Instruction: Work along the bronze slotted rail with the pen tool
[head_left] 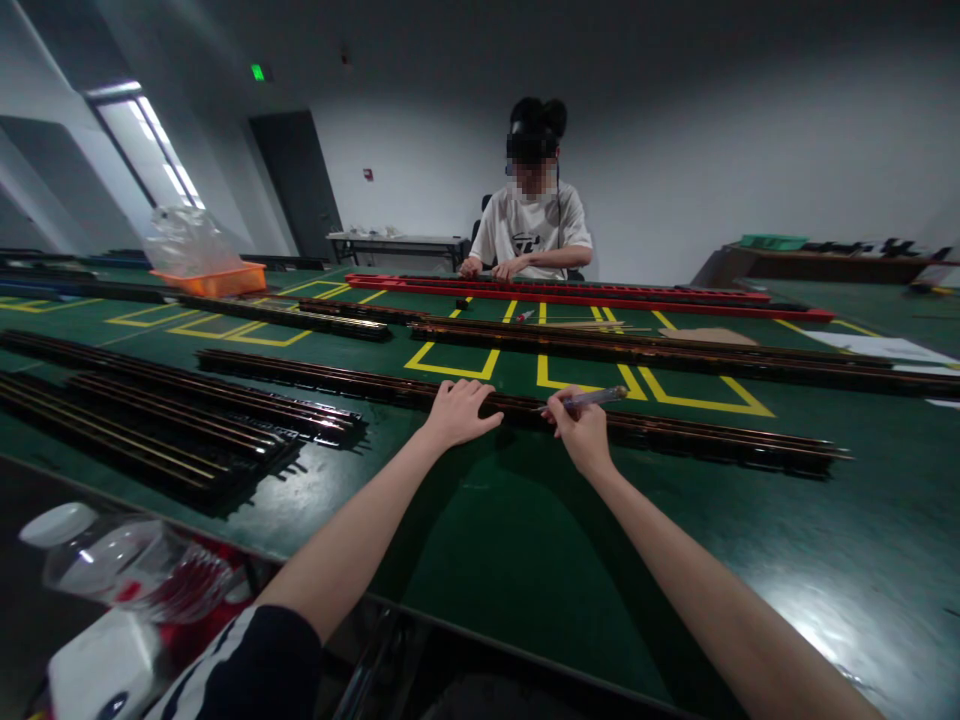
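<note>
A long dark rail with copper-coloured strips lies across the green table in front of me. My left hand rests on it near its middle, fingers spread and holding nothing. A little to the right, my right hand is closed around a slim pen-like tool with a greyish, see-through barrel. The tool's thin tip points left, down at the rail; whether it touches is too small to tell. The part of the rail under both hands is hidden.
Several similar rails lie at left, and another long rail runs behind mine. Across the table, a person handles a red rail. An orange bin holds plastic bags. A clear bottle stands below the front-left edge.
</note>
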